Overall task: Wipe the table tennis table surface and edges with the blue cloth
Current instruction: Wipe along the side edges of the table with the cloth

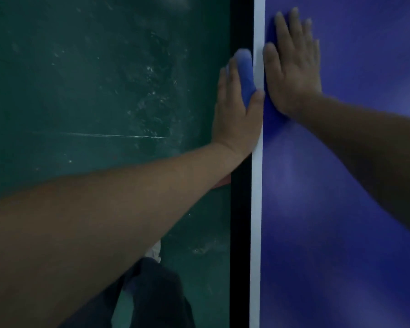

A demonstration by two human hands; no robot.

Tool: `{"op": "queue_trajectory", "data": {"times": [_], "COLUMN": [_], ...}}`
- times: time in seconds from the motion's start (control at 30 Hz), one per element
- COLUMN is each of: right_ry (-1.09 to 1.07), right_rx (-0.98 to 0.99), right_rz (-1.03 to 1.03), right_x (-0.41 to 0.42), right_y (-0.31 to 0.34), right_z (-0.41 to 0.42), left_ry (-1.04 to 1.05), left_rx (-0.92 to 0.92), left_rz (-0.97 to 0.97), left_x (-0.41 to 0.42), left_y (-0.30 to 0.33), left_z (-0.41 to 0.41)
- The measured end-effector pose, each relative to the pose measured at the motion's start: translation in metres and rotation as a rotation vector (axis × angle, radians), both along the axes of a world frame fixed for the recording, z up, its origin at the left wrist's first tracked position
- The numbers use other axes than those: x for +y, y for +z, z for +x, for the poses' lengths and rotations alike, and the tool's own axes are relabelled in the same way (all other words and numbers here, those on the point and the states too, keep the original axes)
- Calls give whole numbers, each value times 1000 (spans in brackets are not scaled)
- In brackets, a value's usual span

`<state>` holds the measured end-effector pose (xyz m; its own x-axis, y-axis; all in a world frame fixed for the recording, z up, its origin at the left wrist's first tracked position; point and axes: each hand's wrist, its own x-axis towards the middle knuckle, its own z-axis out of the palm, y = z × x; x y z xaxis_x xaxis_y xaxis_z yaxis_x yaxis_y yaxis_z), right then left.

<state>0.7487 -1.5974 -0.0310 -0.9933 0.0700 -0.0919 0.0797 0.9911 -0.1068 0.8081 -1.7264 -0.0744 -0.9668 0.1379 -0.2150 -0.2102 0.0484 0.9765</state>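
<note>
Step in hand: the edge of the table was judged to be under wiping, at the dark side face just left of the white line.
Cloth: the blue cloth was seen bunched against that side face, toward the far part of the view, pressed there by the left hand.
Left fingers: they were curled round the cloth, with the thumb hooked over the white line.
Right hand: it was laid flat on the blue top just right of the line, fingers straight and slightly spread, nothing held.
Floor: green, scuffed, seen to the left below the edge.
Next move: a slide of the cloth along the side face was judged to be called for, with steady pressure kept, the right hand serving as a brace.
Remaining: how much of the top had been wiped could not be told.
</note>
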Motion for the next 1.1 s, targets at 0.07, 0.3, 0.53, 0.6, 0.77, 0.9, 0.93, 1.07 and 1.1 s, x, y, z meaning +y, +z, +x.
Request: {"op": "queue_trajectory", "data": {"times": [0.07, 0.3, 0.53, 0.6, 0.77, 0.9, 0.93, 1.07, 1.1], "right_ry": [-40, -42, -47, -39, -38, -34, -33, -35, -40], "right_rx": [-6, -11, 2, 4, 13, 19, 19, 16, 17], "right_rz": [14, -13, -32, -38, -36, -46, -48, -59, -66], "right_x": [-5, -7, -6, -6, -5, -5, -4, -6, -6], "right_y": [-2, 4, 4, 3, 2, 2, 2, 2, 2], "right_z": [-2, 0, 1, 1, 2, 3, 2, 3, 3], "left_ry": [-29, -69, 102, 126, 14, -57, -58, 24, 53], "left_rx": [36, -188, -61, -95, -30, -160, -156, -47, -56], "left_rz": [-3, 29, 24, 18, -2, -20, -18, -16, -21], "left_x": [-6, -13, 15, 18, 0, -8, -7, 10, 13], "left_y": [-1, 24, 7, 12, 19, 27, 26, 12, 11], "left_z": [38, 118, -114, -137, 6, 66, 50, -80, -116]}}
